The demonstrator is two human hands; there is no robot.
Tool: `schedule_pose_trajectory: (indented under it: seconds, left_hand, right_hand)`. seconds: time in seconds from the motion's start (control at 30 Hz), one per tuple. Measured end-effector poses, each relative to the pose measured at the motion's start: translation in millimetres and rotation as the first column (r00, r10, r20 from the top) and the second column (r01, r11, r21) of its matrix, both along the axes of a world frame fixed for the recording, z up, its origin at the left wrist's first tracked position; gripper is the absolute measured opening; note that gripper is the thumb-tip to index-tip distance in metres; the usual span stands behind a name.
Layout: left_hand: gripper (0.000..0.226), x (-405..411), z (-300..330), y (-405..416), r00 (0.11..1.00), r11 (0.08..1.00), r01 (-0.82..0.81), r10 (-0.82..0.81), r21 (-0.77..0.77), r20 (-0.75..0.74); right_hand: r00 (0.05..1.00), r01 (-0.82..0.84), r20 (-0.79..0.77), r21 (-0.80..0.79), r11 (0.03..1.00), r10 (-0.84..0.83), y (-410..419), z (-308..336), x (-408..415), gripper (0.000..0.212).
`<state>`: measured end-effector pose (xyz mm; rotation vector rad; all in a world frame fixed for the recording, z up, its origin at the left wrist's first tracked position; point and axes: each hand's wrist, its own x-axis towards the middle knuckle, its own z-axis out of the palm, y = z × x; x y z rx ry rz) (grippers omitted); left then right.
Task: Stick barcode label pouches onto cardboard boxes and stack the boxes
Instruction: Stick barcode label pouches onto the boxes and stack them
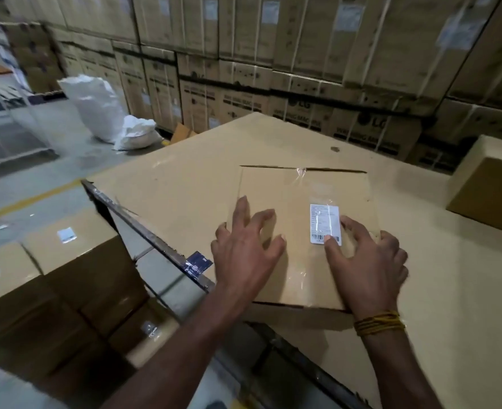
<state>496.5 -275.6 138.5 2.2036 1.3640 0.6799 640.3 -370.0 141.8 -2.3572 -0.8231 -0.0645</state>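
A flat cardboard box [291, 196] lies on a wide cardboard-covered work surface [185, 172]. A clear pouch with a white barcode label [324, 222] sits on the box's top, right of the middle. My left hand [248, 246] rests on the left part of the box with fingers spread. My right hand [367, 261] presses on the box beside the pouch, its thumb tip touching the label's lower edge. A yellow thread band circles my right wrist.
Labelled brown boxes [52, 276] stand stacked on the floor at the lower left. Another brown box [485, 187] sits on the surface at the right. White sacks [102, 113] lie on the floor behind. A tall wall of large cartons [303, 69] fills the background.
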Motion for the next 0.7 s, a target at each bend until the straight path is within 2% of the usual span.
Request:
schedule_pose_trajectory:
  seconds: [0.2, 0.37, 0.53, 0.7]
  left_hand:
    - [0.055, 40, -3, 39, 0.968, 0.981, 0.173, -0.186, -0.084, -0.171]
    - [0.057, 62, -14, 72, 0.911, 0.941, 0.306, -0.333, -0.142, -0.243]
    - [0.055, 70, -25, 99, 0.861, 0.892, 0.439, -0.453, -0.111, -0.232]
    - [0.041, 101, -23, 138, 0.823, 0.840, 0.540, -0.539, -0.049, -0.182]
  right_hand:
    - [0.993, 0.094, -0.066, -0.092, 0.991, -0.101, 29, -13, 41, 0.044]
    - [0.985, 0.139, -0.083, -0.155, 0.978, -0.153, 53, -22, 75, 0.040]
    - [0.978, 0.155, -0.119, -0.150, 0.976, -0.173, 60, -32, 95, 0.035]
    - [0.987, 0.120, -0.102, -0.071, 0.990, -0.127, 62, -31, 116, 0.034]
